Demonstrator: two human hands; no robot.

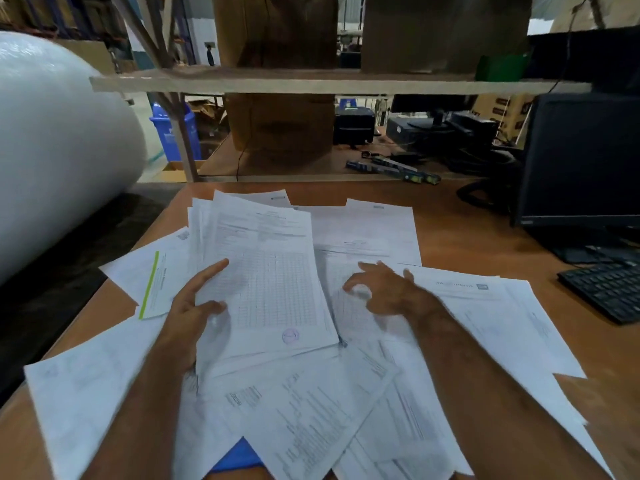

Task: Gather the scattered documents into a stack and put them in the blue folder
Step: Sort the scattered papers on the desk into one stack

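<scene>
Your left hand (194, 306) pinches the gathered stack (266, 271); right hand (388, 289) fingers spread on loose sheets (346, 410). Print blurred, unreadable. Blue folder (239, 457) mostly covered.

- L hand (194, 306): forearm comes up from bottom left, thumb on top of a held stack of papers (266, 278), index finger stretched along its left edge, other fingers underneath.
- R hand (384, 289): forearm from bottom right, palm down, fingers spread & bent, tips on a sheet (349, 306); slightly blurred.
</scene>
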